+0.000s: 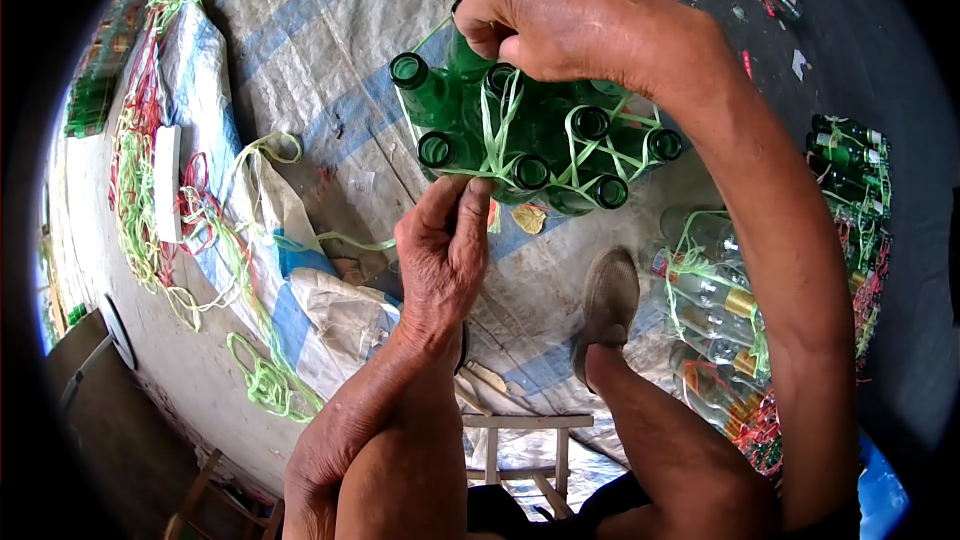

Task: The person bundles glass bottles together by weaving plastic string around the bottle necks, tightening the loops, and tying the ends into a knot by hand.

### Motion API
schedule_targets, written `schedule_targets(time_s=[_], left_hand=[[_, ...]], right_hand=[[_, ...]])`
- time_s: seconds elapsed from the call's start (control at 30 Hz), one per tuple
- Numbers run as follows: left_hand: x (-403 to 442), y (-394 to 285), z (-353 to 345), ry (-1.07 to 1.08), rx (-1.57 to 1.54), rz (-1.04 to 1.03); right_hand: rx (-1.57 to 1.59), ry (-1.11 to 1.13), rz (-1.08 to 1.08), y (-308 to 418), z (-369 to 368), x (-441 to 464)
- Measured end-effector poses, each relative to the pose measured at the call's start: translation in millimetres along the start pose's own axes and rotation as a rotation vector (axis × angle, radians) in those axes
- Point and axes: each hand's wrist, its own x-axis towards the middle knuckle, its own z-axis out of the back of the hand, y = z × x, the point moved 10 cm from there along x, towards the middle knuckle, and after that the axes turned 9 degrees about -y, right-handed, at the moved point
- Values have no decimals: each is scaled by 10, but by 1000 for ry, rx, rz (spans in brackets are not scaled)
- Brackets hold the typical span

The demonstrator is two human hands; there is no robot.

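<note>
A cluster of green glass bottles [430, 105] stands upright in front of me, necks up. Pale green plastic twine [497, 130] runs around and between the necks. My left hand [450, 240] is at the near side of the cluster, thumb and forefinger pinched on the twine just below a bottle mouth. My right hand [515, 20] reaches over the far side, its fingers curled down by a bottle neck. What those fingers hold is hidden behind the hand. A loose length of the twine trails left from beneath my left hand.
A striped tarp [330, 70] covers the ground. Tangled green and red twine [135, 210] hangs at the left, near a white strip [168, 185]. Tied clear bottles [710, 290] lie at the right, with green bottles [845, 155] beyond. My shoe [610, 295] is close to the cluster.
</note>
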Motion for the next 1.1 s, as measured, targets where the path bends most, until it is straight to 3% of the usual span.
schedule_targets(time_s=[0.37,0.6,0.73,0.9,1.0,1.1], left_hand=[[-15,58,38,62,-5,87],[-21,68,50,79,-40,144],[5,55,62,103,3,94],[28,63,90,102,-9,82],[32,111,106,80,-29,61],[31,83,122,112,17,112]], right_hand=[[21,-432,-28,195,234,-587],[-33,-369,-166,52,208,-785],[-129,-460,-108,142,222,-843],[59,-526,-118,385,386,-880],[7,-392,-126,624,162,-927],[-7,-475,-157,594,-13,-994]])
